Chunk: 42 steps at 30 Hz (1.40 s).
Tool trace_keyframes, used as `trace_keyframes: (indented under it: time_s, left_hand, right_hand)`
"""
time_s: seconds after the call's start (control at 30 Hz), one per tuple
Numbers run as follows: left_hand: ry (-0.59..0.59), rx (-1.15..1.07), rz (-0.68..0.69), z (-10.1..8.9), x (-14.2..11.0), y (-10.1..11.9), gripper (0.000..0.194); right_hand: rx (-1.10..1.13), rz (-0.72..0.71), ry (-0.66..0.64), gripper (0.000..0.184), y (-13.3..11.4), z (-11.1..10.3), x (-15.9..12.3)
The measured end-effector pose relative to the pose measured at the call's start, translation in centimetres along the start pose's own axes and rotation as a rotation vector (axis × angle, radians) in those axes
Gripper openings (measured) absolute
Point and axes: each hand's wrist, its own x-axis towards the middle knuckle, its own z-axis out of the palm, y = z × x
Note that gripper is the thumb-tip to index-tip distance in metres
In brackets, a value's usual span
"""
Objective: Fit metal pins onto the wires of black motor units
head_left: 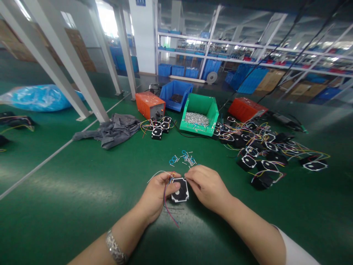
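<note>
Black square motor (183, 193) over a green tabletop (110, 184).
Head view: the left hand (158, 191) curls closed around the motor, thumb on its face; the right hand (208, 187) pinches at its upper corner, contents hidden. Screws (189, 159) lie near, 1 green bin (193, 129) beyond.

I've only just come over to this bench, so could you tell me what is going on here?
The left hand holds a small black motor with trailing wires, while the right hand's fingertips are at its far right corner. Loose screws lie just beyond, with a green bin behind and more motors to the right.
</note>
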Motion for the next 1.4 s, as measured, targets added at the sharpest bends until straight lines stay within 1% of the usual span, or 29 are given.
trace_keyframes:
  time_s: [0.07,0.1,0.13,0.2,0.27,0.3,0.37,0.5,0.57,0.67,0.8,0.9,1.03,1.13,1.2,1.23,1.3,1.4]
  left_hand:
    - [-0.006,0.011,0.002,0.0,0.0,0.0,0.024]
    - [-0.005,0.014,0.005,0.0,0.0,0.0,0.025]
    - [-0.003,0.016,0.009,0.0,0.0,0.0,0.028]
    - [-0.022,0.022,0.014,-0.1,0.0,0.1,0.036]
    - [-0.09,0.046,0.004,-0.2,-0.1,0.1,0.048]
    - [-0.137,0.064,-0.007,-0.3,-0.1,0.1,0.052]
    - [-0.214,0.095,-0.035,-0.3,-0.2,0.0,0.06]
    - [-0.293,0.107,-0.071,-0.1,-0.3,-0.4,0.073]
    - [-0.312,0.1,-0.08,-0.1,-0.3,-0.6,0.077]
    - [-0.325,0.094,-0.081,-0.1,-0.4,-0.6,0.081]
    - [-0.321,0.096,-0.082,-0.2,-0.5,-0.5,0.08]
    - [-0.336,0.071,-0.08,-0.3,-0.5,-0.5,0.078]
    - [-0.37,0.015,-0.084,-0.5,-0.6,-0.7,0.069]
    - [-0.387,0.006,-0.094,-0.5,-0.6,-0.5,0.066]
    - [-0.349,0.02,-0.085,-0.6,-0.6,-0.1,0.064]
    - [-0.303,0.039,-0.073,-0.7,-0.5,0.3,0.063]
    - [-0.164,0.116,-0.032,-1.0,-0.2,1.1,0.059]
    - [0.098,0.324,0.071,-2.0,0.8,2.3,0.059]
  right_hand:
    - [0.022,-0.026,-0.011,0.018,0.1,-0.1,0.1]
    - [0.065,-0.012,-0.029,0.018,0.1,-0.3,0.2]
    - [0.123,0.024,-0.041,0.017,0.1,-0.5,0.3]
    - [0.244,0.147,-0.034,0.014,0.0,-1.1,0.6]
    - [0.354,0.27,-0.005,0.011,-0.2,-1.6,0.9]
    - [0.405,0.308,0.003,0.009,-0.4,-1.7,1.0]
    - [0.501,0.328,-0.029,0.007,-0.7,-1.8,1.0]
    - [0.598,0.303,-0.114,0.008,-1.4,-1.0,0.9]
    - [0.586,0.279,-0.134,0.009,-1.5,-0.6,0.8]
    - [0.505,0.21,-0.138,0.011,-1.6,-0.4,0.8]
    - [0.387,0.081,-0.138,0.013,-1.5,-0.6,0.8]
    - [0.372,-0.008,-0.167,0.015,-1.4,-0.8,0.8]
    - [0.427,-0.024,-0.23,0.013,-1.6,-1.2,1.0]
    - [0.488,-0.014,-0.309,0.018,-1.8,-1.5,1.0]
    - [0.515,0.023,-0.325,0.023,-1.7,-1.5,1.0]
    - [0.509,0.065,-0.308,0.025,-1.6,-1.5,1.0]
    - [0.451,0.191,-0.231,0.028,-0.9,-1.5,0.9]
    - [0.266,0.374,-0.1,0.028,1.3,-2.3,0.8]
